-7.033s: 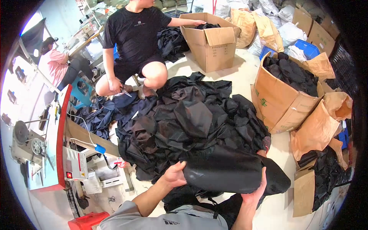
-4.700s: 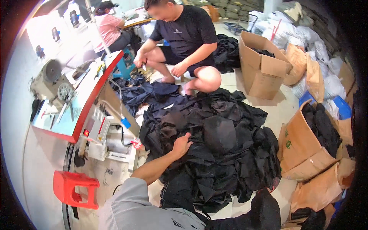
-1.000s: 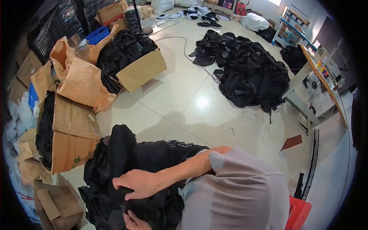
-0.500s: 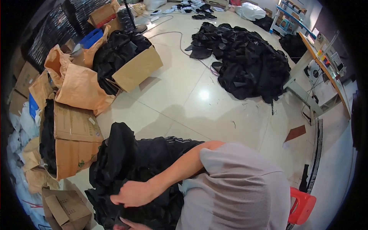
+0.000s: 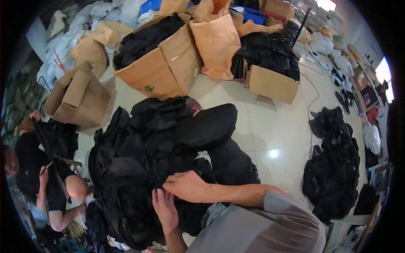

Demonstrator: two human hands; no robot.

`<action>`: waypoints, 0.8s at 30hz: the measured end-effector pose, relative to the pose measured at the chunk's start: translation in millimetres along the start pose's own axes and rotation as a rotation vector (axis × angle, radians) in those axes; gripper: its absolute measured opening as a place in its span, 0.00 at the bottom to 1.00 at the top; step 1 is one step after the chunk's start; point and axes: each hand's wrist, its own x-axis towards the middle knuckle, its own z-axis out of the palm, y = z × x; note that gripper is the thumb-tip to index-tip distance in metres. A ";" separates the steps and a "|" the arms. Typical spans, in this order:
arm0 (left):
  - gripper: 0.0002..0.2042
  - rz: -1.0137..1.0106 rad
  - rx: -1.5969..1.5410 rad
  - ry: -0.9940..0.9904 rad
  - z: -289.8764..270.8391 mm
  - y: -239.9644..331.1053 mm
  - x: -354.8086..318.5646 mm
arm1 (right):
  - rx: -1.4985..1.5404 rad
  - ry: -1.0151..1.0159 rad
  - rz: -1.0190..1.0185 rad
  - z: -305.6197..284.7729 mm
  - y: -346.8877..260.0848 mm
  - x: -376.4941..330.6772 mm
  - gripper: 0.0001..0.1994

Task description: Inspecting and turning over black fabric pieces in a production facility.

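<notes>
A large heap of black fabric pieces (image 5: 122, 164) lies in front of me and spreads over to my left. Above its near side my two hands meet, fingertips almost touching. My right hand (image 5: 187, 186) is closed, its bent fingers pinching at a dark edge. Just below it, my left hand (image 5: 165, 211) points upward with curled fingers against the same black fabric piece (image 5: 157, 190). Little of that piece shows; it blends into the heap behind. My black-trousered leg (image 5: 206, 128) stretches along the right side of the heap.
Beyond the heap stand cardboard boxes (image 5: 152, 76) of black fabric, a paper sack (image 5: 217, 46) and a smaller open box (image 5: 80, 95). At left, a co-worker in black (image 5: 31, 168) sits holding dark material and a small tool. Another black pile (image 5: 331, 168) lies right.
My view has swung to the left, bringing the co-worker into sight. My left hand has come up into fuller view, and both hands are now close together over the heap.
</notes>
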 end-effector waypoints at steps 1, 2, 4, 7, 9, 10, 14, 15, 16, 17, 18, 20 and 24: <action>0.17 -0.145 -0.243 -0.083 -6.5 0.2 5.9 | -0.010 0.001 -0.024 2.6 -1.1 2.3 0.08; 0.16 -0.268 -0.488 -0.093 -13.0 -0.8 10.1 | -0.032 -0.003 -0.025 4.3 -1.5 3.3 0.07; 0.09 -0.198 -0.452 -0.012 -22.1 -4.7 16.6 | -0.016 0.005 -0.043 7.4 -2.2 5.7 0.06; 0.10 0.034 -0.231 -0.109 -33.1 -3.0 17.6 | -0.067 0.024 -0.042 8.9 -2.5 7.4 0.06; 0.10 0.113 0.039 -0.016 -38.0 3.7 13.8 | -0.042 0.005 -0.077 8.2 -4.6 8.0 0.07; 0.10 0.183 0.300 -0.004 -38.0 6.5 12.2 | -0.040 0.004 -0.071 7.9 -5.5 9.2 0.07; 0.08 -0.184 -0.124 -0.076 -39.7 18.4 10.2 | -0.034 -0.070 -0.154 7.5 -7.2 18.0 0.09; 0.07 -0.282 -0.284 -0.147 -40.9 20.3 11.4 | -0.026 -0.114 -0.160 8.0 -8.3 18.9 0.11; 0.07 -0.297 -0.275 -0.142 -40.9 21.2 11.6 | 0.006 -0.053 -0.220 8.0 -9.5 19.3 0.11; 0.07 -0.307 -0.331 -0.125 -41.4 21.5 12.9 | 0.016 0.045 -0.205 8.3 -11.3 16.8 0.13; 0.06 -0.347 -0.385 -0.122 -42.3 23.1 14.6 | 0.016 0.069 -0.141 8.6 -12.8 13.8 0.14; 0.05 -0.167 -0.394 -0.030 -42.4 25.8 17.8 | 0.043 0.153 0.001 9.8 -16.0 0.1 0.17; 0.02 -0.050 -0.632 0.003 -40.5 42.4 18.4 | 0.946 -0.511 0.745 22.0 -25.8 -38.6 0.17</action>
